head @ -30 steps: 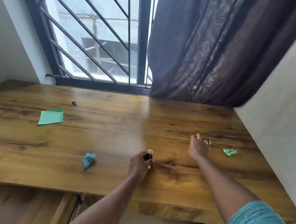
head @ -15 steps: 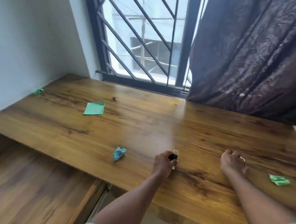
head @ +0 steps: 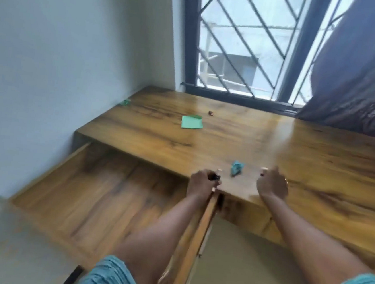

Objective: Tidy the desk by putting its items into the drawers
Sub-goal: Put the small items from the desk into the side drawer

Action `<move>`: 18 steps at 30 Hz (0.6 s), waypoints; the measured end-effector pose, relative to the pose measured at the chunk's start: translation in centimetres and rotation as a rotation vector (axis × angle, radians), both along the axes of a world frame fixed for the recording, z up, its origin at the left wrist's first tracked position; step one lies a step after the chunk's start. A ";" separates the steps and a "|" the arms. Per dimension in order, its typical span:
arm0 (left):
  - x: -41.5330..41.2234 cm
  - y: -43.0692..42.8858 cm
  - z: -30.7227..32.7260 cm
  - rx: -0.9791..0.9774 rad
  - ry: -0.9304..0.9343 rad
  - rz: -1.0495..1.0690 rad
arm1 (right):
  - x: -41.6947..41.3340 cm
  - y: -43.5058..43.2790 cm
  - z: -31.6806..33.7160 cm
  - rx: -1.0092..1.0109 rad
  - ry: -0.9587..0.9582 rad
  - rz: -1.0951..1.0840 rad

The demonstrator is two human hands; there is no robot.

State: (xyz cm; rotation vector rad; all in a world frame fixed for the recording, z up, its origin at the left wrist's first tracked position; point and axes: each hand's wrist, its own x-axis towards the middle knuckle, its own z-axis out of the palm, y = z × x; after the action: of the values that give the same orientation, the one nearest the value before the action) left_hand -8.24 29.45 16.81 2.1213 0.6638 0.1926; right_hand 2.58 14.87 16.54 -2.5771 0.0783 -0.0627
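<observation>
My left hand is closed around a small black USB stick with a pale tip, right at the front edge of the wooden desk. Below and left of it the wide wooden drawer stands pulled out, with nothing visible inside. My right hand hovers over the desk's front edge with its fingers curled; a small object shows at its fingertips, too blurred to name. A crumpled teal paper ball lies between my two hands.
A flat green paper note and a tiny dark object lie farther back on the desk. Another green scrap rests at the far left edge by the pale wall. A barred window and a dark curtain close off the back.
My view has swung left and down, bringing the pulled-out drawer into sight. My left hand has carried the USB stick back to the desk's front edge; my right hand has come in beside the teal ball.
</observation>
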 end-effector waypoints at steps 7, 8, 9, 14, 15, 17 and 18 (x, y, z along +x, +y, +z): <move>-12.0 12.1 -2.1 0.080 0.204 0.090 | -14.0 13.3 -0.4 0.214 0.139 0.321; -13.3 13.2 -2.9 0.086 0.256 0.089 | -15.5 14.3 -1.1 0.208 0.180 0.366; -14.6 14.2 -3.7 0.083 0.299 0.093 | -16.9 15.4 -1.8 0.225 0.239 0.396; -18.8 17.6 -7.8 0.005 0.435 0.103 | -21.8 18.8 -6.1 0.263 0.526 0.448; -19.2 17.9 -8.1 -0.002 0.448 0.101 | -22.4 19.1 -6.7 0.264 0.554 0.456; -19.9 18.3 -8.3 -0.031 0.455 0.121 | -23.1 19.9 -7.7 0.255 0.596 0.471; -20.0 18.4 -8.4 -0.046 0.455 0.124 | -23.2 20.2 -8.0 0.257 0.613 0.473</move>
State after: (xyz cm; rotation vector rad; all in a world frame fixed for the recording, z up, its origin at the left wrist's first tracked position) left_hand -28.20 47.86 8.40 2.0949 1.0542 -0.2451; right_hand -20.57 35.10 8.52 -2.2058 -0.2777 0.8511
